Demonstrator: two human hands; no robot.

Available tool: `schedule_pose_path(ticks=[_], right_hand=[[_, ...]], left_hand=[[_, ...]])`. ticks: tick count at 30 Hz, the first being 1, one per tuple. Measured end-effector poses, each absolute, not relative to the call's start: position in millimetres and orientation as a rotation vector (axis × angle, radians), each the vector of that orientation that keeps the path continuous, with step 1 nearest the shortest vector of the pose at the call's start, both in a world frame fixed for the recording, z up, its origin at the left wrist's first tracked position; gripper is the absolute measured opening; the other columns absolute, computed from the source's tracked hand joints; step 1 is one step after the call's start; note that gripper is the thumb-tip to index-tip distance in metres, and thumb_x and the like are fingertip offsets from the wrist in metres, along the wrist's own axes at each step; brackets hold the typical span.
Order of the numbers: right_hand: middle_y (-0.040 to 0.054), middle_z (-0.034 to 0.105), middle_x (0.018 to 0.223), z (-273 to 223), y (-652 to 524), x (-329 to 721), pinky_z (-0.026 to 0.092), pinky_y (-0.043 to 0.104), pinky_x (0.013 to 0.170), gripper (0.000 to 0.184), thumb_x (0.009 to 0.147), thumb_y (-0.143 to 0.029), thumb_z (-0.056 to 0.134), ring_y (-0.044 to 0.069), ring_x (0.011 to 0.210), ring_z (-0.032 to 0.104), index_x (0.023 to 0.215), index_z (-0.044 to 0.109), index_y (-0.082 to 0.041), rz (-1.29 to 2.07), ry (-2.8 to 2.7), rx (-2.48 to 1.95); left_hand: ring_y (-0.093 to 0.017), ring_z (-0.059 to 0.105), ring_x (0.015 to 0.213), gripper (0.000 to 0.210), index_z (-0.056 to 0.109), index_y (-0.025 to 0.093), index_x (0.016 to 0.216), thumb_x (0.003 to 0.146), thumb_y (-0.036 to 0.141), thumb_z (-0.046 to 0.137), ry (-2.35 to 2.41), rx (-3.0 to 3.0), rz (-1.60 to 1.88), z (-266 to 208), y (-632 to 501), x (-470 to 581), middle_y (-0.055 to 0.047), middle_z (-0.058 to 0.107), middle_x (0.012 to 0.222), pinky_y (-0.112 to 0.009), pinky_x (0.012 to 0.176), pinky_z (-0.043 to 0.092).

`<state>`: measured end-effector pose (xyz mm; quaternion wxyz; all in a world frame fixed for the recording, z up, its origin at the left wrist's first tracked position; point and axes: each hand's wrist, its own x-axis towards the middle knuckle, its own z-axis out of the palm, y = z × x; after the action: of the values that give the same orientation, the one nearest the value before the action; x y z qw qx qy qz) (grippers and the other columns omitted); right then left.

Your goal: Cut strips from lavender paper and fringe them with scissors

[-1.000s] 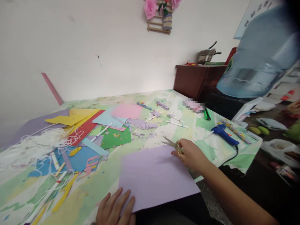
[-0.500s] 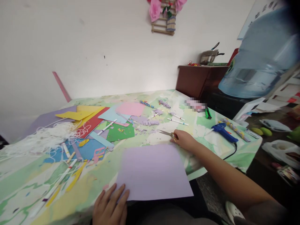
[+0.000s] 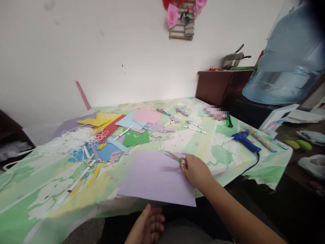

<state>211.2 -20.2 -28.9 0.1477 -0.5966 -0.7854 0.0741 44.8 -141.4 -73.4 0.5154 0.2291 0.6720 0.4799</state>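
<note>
A pair of scissors (image 3: 175, 158) with gold-coloured handles is gripped in my right hand (image 3: 198, 171), blades parted and pointing left. They hover over or rest on the far right part of a lavender paper sheet (image 3: 154, 179); which of the two I cannot tell. The sheet lies flat and overhangs the table's near edge. Below that edge, apart from the paper, my left hand (image 3: 149, 223) is turned partly palm up with loosely curled fingers and nothing in it.
Coloured paper sheets (image 3: 138, 137), tangled white string (image 3: 73, 142) and markers (image 3: 195, 129) lie across the table's left and middle. A blue glue gun (image 3: 245, 140) with a black cord sits at right. Beyond stands a large water bottle (image 3: 284, 74).
My left hand has left the sheet's near left corner and dropped below the table edge. The scissors have moved nearer, from beyond the sheet to above it. The view has shifted left.
</note>
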Motion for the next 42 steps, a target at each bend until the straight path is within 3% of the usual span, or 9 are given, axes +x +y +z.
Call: schedule_pose_path(ticks=[3, 8, 13, 18, 25, 30, 37, 40, 42], right_hand=[[0.0033, 0.052, 0.068, -31, -45, 210, 0.024, 0.024, 0.052, 0.009, 0.071, -0.025, 0.040, 0.014, 0.063, 0.045, 0.065, 0.044, -0.019, 0.263, -2.365, -1.583], [0.0015, 0.052, 0.064, -24, -64, 225, 0.027, 0.024, 0.050, 0.014, 0.069, -0.032, 0.045, 0.013, 0.058, 0.044, 0.063, 0.042, -0.020, 0.493, -2.336, -1.425], [0.0042, 0.056, 0.079, -13, -51, 236, 0.037, 0.028, 0.060, 0.023, 0.068, -0.043, 0.045, 0.016, 0.070, 0.051, 0.072, 0.045, -0.020, 0.798, -1.928, -1.395], [0.0048, 0.057, 0.086, -6, -48, 206, 0.039, 0.032, 0.071, 0.029, 0.060, -0.041, 0.056, 0.017, 0.079, 0.052, 0.077, 0.049, -0.018, 1.279, -1.689, -1.080], [0.0037, 0.056, 0.086, 10, -68, 171, 0.042, 0.032, 0.065, 0.048, 0.058, -0.061, 0.045, 0.017, 0.077, 0.053, 0.084, 0.049, -0.021, 1.708, -1.113, -0.399], [-0.0040, 0.052, 0.060, 3, -57, 173, 0.040, 0.024, 0.050, 0.029, 0.055, -0.034, 0.063, 0.010, 0.053, 0.049, 0.073, 0.044, -0.020, 1.554, -1.045, -0.615], [-0.0036, 0.056, 0.067, -13, -8, 180, 0.042, 0.025, 0.058, 0.024, 0.057, -0.026, 0.061, 0.011, 0.059, 0.053, 0.073, 0.045, -0.019, 1.262, -0.708, -0.694], [-0.0017, 0.059, 0.074, -15, 10, 196, 0.044, 0.026, 0.063, 0.022, 0.058, -0.026, 0.059, 0.012, 0.067, 0.055, 0.075, 0.047, -0.019, 1.262, -0.672, -0.666], [-0.0004, 0.060, 0.079, -17, 17, 204, 0.044, 0.028, 0.064, 0.022, 0.058, -0.027, 0.058, 0.014, 0.072, 0.056, 0.077, 0.048, -0.019, 1.292, -0.661, -0.642]], left_hand=[[-0.019, 0.056, 0.068, 0.024, 0.053, 0.016, 0.081, 0.070, 0.037, 0.046, 1.096, 0.300, 1.146, -63, -125, 55, -0.008, 0.060, 0.076, -0.033, 0.059, 0.043], [-0.018, 0.059, 0.067, 0.024, 0.054, 0.015, 0.084, 0.060, 0.013, 0.054, 1.114, 0.294, 1.367, -56, -126, 48, -0.004, 0.064, 0.071, -0.029, 0.060, 0.044], [-0.022, 0.058, 0.049, 0.023, 0.059, 0.011, 0.072, 0.050, 0.009, 0.054, 1.282, 0.580, 1.118, -36, -138, -6, -0.006, 0.064, 0.055, -0.032, 0.050, 0.045], [-0.021, 0.060, 0.056, 0.042, 0.058, 0.020, 0.089, 0.050, 0.006, 0.054, 1.253, 0.974, 0.979, 37, -111, -57, -0.002, 0.065, 0.066, -0.032, 0.050, 0.046], [-0.021, 0.060, 0.061, 0.018, 0.064, 0.018, 0.069, 0.055, 0.015, 0.054, 1.581, 1.507, 0.523, 115, -71, -45, -0.004, 0.065, 0.067, -0.026, 0.049, 0.045], [-0.020, 0.059, 0.059, 0.013, 0.064, 0.020, 0.063, 0.053, 0.020, 0.056, 1.724, 1.726, 0.377, 120, -49, -31, -0.003, 0.064, 0.065, -0.026, 0.051, 0.044], [-0.028, 0.038, 0.101, 0.032, 0.050, 0.018, 0.094, 0.065, 0.029, 0.048, 2.260, 1.878, 1.174, 83, -37, -6, -0.009, 0.049, 0.097, -0.042, 0.085, 0.026], [-0.020, 0.046, 0.082, 0.029, 0.046, 0.018, 0.089, 0.068, 0.038, 0.045, 2.220, 1.445, 1.703, 40, -53, 13, -0.004, 0.047, 0.083, -0.034, 0.076, 0.034], [-0.015, 0.045, 0.066, 0.027, 0.046, 0.020, 0.082, 0.064, 0.039, 0.051, 1.816, 1.111, 1.586, 12, -61, 31, 0.001, 0.045, 0.071, -0.029, 0.066, 0.038]])
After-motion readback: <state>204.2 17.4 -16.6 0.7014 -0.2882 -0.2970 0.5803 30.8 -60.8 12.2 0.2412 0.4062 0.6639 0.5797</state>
